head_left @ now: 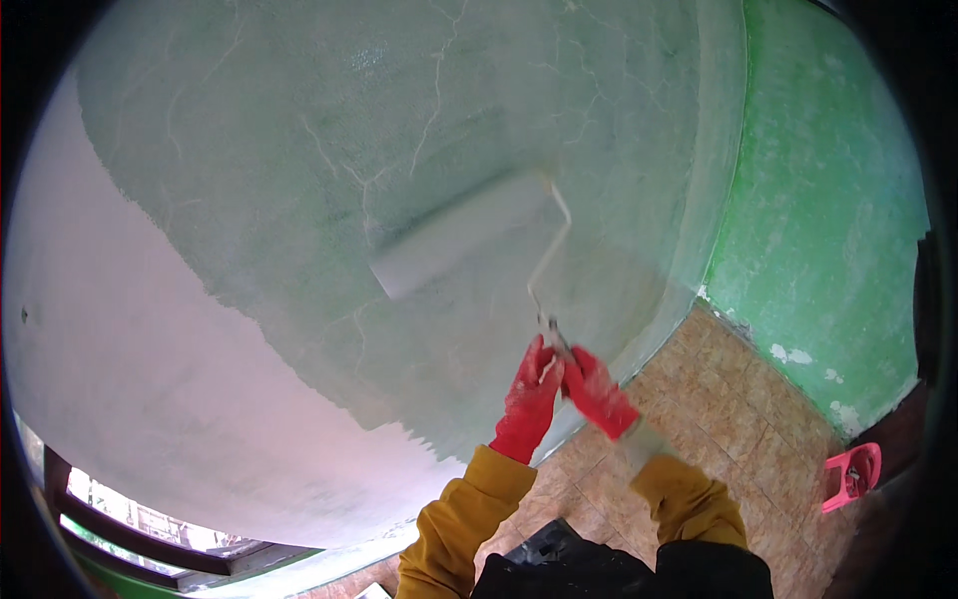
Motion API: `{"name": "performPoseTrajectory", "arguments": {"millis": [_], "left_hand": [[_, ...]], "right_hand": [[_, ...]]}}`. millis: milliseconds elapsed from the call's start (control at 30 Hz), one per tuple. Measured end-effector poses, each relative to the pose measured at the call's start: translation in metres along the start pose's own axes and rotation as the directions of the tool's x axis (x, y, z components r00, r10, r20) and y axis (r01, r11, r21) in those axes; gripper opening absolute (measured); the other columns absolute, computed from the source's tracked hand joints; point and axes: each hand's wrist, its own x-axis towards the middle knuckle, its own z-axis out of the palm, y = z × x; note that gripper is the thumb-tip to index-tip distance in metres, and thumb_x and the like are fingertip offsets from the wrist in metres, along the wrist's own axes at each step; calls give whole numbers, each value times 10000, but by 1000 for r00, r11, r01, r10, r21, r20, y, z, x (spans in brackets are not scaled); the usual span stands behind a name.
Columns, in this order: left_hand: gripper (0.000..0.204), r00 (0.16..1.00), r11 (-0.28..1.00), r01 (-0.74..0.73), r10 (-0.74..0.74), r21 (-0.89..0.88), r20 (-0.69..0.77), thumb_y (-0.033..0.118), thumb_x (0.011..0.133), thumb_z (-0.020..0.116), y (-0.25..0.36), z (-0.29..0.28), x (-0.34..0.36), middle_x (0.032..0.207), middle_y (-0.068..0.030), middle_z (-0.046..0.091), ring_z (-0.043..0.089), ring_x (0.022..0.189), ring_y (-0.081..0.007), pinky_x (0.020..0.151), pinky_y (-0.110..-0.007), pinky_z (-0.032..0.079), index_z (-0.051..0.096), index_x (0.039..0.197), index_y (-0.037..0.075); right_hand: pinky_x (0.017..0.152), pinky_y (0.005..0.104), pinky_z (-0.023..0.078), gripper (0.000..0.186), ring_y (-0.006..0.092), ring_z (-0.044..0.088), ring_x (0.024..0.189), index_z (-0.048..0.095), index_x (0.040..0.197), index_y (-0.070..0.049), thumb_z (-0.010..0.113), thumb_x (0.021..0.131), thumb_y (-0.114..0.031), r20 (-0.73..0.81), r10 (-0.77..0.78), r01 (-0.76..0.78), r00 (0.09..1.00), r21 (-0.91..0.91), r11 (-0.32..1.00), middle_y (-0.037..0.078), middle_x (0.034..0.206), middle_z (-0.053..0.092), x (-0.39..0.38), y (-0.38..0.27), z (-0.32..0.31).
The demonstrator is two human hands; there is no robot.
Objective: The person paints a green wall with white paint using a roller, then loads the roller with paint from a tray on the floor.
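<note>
A paint roller with a wide pale sleeve (pixel 464 232) lies against the wall in front of me, slightly blurred by motion. Its bent wire frame (pixel 549 258) runs down to a handle at my hands. My left hand (pixel 531 399), in a red glove, is closed round the handle. Just to its right, my right hand (pixel 597 391), also red-gloved and a little smeared, is closed on the same handle. Most of the handle is hidden by the gloves. The wall under the roller is grey-green and cracked (pixel 419 120), with a whitish area (pixel 180 329) at the left.
A bright green wall (pixel 818 220) with flaking patches meets the painted wall at the right. Below is a brown tiled floor (pixel 714 399). A pink plastic stool (pixel 851 476) stands at the lower right. A dark-framed window (pixel 150 544) is at the lower left.
</note>
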Motion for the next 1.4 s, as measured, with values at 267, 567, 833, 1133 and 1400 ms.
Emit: {"name": "performPoseTrajectory", "arguments": {"millis": [267, 567, 833, 1133, 1400], "left_hand": [[520, 1000, 966, 20, -15, 260, -22, 148, 959, 561, -5, -46, -68, 1321, -145, 524, 508, 1210, -214, 1033, -322, 394, 346, 1410, 2], [451, 916, 901, 390, -358, 190, -183, 189, 970, 552, -102, -135, -177, 1236, -110, 583, 547, 1134, -188, 998, -294, 417, 430, 1355, -12], [436, 866, 866, 492, -478, 91, -145, 194, 972, 546, -131, -142, -207, 1228, -97, 587, 542, 1136, -168, 1002, -279, 402, 444, 1347, -4], [450, 869, 875, 478, -458, 77, -186, 215, 975, 541, -142, -132, -196, 1243, -96, 577, 514, 1178, -166, 1022, -276, 378, 436, 1357, 3], [428, 890, 907, 418, -397, 49, -224, 179, 972, 545, -268, -139, -186, 1225, -96, 576, 531, 1146, -166, 990, -273, 409, 443, 1346, -1]], "right_hand": [[606, 343, 456, 347, 176, 540, 632, 613, 949, -14, 514, 953, -347, -106, -98, 80, 990, -158, 984, 78, 718, 615, 57, -26, 15], [573, 353, 420, 313, 186, 505, 585, 576, 866, -48, 546, 925, -355, -164, 324, -361, 932, -311, 879, 41, 644, 533, -111, 224, 39], [562, 358, 409, 383, 186, 505, 585, 588, 817, -38, 522, 935, -397, -151, 334, -352, 930, -114, 929, 68, 632, 534, -106, 220, 46], [489, 242, 365, 344, 59, 440, 533, 577, 843, -61, 540, 936, -390, -178, 151, -134, 972, 102, 986, -36, 614, 479, 34, 64, 18], [635, 327, 464, 325, 166, 581, 700, 603, 932, -11, 534, 940, -328, -133, 173, -190, 976, -125, 974, 60, 759, 629, -49, 319, 9]]}}
